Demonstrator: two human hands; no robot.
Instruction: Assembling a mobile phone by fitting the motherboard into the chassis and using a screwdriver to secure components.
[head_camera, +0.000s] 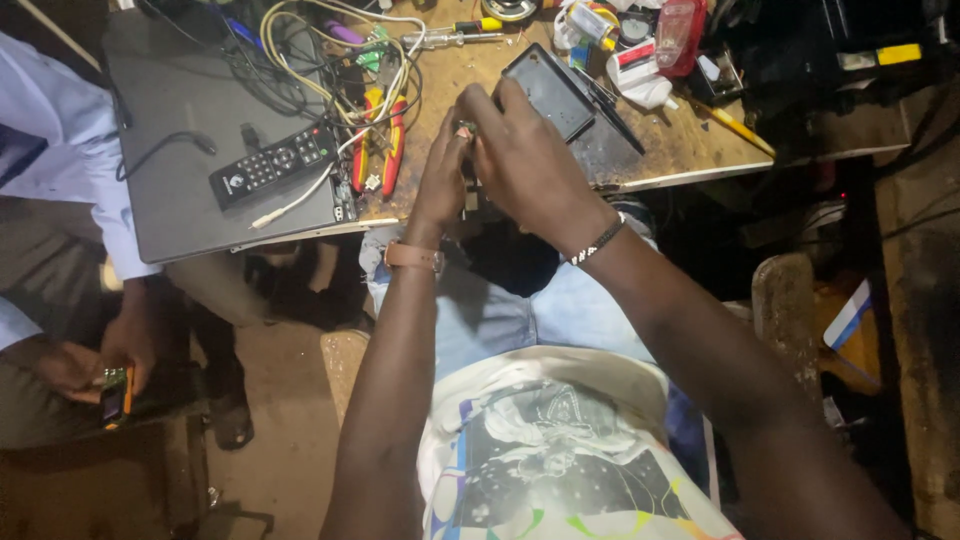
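Note:
My left hand (440, 175) and my right hand (525, 160) meet over the front edge of a wooden workbench (690, 145). Together they pinch a small metallic part (465, 128) between the fingertips; most of it is hidden by my fingers. A strap is on my left wrist and a beaded bracelet on my right. Just beyond my right hand a black rectangular device (550, 90) lies tilted on the bench.
A closed grey laptop (190, 210) carries a black remote control (272, 165) and tangled cables (330, 60). Red-handled pliers (380, 150), screwdrivers (455, 35) and small bottles (640, 75) crowd the bench. At left another seated person holds a phone (115, 390).

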